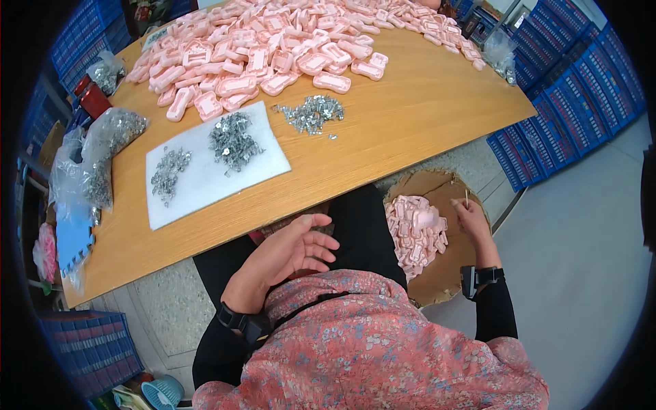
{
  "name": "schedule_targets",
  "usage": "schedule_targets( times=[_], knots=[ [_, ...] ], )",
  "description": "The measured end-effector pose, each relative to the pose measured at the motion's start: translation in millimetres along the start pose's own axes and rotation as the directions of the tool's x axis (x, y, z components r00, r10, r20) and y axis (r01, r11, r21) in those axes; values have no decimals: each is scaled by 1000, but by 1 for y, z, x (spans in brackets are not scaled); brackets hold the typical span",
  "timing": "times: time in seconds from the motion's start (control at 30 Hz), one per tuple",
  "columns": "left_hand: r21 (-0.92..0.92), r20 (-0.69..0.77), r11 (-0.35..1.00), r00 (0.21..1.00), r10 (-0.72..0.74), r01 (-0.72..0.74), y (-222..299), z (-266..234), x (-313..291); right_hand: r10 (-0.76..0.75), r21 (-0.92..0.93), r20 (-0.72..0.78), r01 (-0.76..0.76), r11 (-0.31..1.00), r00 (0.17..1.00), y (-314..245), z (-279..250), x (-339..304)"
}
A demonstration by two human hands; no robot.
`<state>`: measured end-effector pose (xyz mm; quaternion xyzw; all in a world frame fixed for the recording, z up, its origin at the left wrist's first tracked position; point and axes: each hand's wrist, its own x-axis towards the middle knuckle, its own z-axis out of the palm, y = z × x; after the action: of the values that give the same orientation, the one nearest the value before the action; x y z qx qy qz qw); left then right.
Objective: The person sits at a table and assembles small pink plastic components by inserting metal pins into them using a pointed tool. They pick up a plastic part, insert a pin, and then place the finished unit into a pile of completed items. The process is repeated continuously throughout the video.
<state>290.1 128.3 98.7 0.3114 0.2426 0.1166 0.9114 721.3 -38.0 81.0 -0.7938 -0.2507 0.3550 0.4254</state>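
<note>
My left hand (298,250) hovers over my lap, just off the near table edge. Its fingers are spread and hold nothing. Out to the right, my right hand (473,220) is closed around a thin, pale stick-like thing (467,197); most of it is hidden by the fingers. That hand is over the right side of an open cardboard box (447,270), where many small pink plastic casings (415,232) lie heaped. On the table, a white foam sheet (195,197) bears two piles of small metal parts (236,140), with a third metal pile (314,113) beside it on the wood.
A large heap of pink casings (256,58) covers the far side of the wooden table (403,116). Clear bags of metal parts (113,147) sit along its left edge, near a blue foam mat (74,236). Blue racks (574,102) stand at right; a light-blue basket (162,393) is at lower left.
</note>
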Motion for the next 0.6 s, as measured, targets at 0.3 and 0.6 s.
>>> schedule_targets(
  times=[0.3, 0.6],
  knots=[
    [310, -96, 950, 995, -2, 31, 19, 5, 6, -462, -203, 190, 495, 845, 866, -127, 107, 27],
    [340, -126, 939, 992, -1, 44, 54, 15, 8, -850, -460, 272, 837, 297, 451, -225, 218, 176]
  ],
)
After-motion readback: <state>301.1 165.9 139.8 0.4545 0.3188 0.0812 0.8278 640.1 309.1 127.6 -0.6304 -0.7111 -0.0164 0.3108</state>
